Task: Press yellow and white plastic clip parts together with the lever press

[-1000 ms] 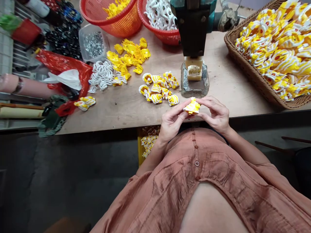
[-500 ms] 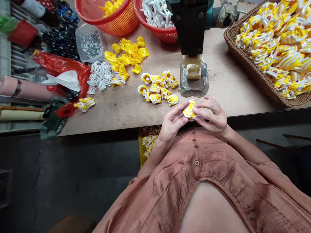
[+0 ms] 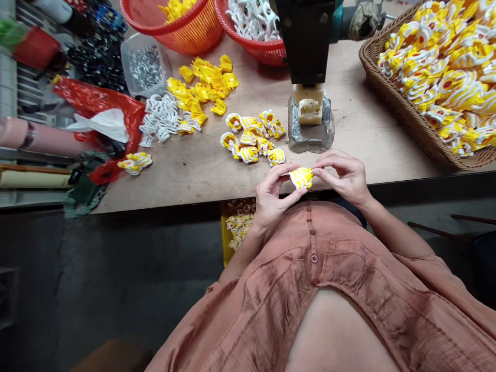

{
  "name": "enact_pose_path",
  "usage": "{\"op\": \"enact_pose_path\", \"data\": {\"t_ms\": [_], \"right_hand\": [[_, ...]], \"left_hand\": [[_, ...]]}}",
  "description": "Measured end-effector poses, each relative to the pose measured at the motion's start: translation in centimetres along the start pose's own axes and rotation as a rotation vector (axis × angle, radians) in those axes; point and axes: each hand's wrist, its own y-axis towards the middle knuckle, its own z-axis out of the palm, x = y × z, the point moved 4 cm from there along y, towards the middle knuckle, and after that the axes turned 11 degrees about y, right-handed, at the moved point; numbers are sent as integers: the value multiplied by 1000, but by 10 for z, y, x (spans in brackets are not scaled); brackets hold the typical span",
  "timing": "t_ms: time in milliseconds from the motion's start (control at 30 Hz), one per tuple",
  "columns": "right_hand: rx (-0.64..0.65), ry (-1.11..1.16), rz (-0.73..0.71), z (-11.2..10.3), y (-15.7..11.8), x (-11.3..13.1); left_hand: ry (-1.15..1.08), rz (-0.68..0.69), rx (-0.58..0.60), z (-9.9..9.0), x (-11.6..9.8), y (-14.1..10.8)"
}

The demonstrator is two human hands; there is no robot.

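A yellow plastic piece with wavy white stripes (image 3: pixel 301 178) is held above the table's front edge, close to my body. My left hand (image 3: pixel 271 195) grips its left side between thumb and fingers. On the other side, the thumb and fingertips of my right hand (image 3: pixel 344 175) pinch its right edge. Just beyond my hands lies a cluster of similar striped pieces (image 3: pixel 248 146). A press (image 3: pixel 306 46) with a cream-coloured block (image 3: pixel 310 111) under its head stands behind the held piece.
Yellow parts (image 3: pixel 209 80) and white wavy parts (image 3: pixel 158 121) lie in heaps at left, near a tub of small metal bits (image 3: pixel 146 70). Two red baskets (image 3: pixel 186 36) stand behind. A wicker basket (image 3: pixel 406 116) full of striped pieces occupies the right. A red bag (image 3: pixel 96 101) lies far left.
The striped piece has been turned in my hands and now shows a broader striped face. My right hand's fingers have shifted to its right edge and spread slightly.
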Motion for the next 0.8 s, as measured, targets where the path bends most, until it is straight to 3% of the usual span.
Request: {"op": "enact_pose_path", "data": {"t_ms": [233, 367, 467, 600, 700, 800], "right_hand": [[-34, -6, -33, 0, -6, -1], [12, -16, -44, 6, -7, -3], [54, -98, -111, 16, -6, -9], [231, -324, -197, 52, 2, -35], [361, -533, -116, 88, 15, -62], [399, -756, 19, 108, 30, -79]], "left_hand": [[-251, -157, 55, 1, 12, -5], [-259, -179, 26, 0, 17, -7], [-133, -144, -23, -15, 25, -9], [221, -90, -234, -60, 50, -16], [445, -74, -275, -84, 75, -19], [527, -44, -262, -90, 92, -21]]}}
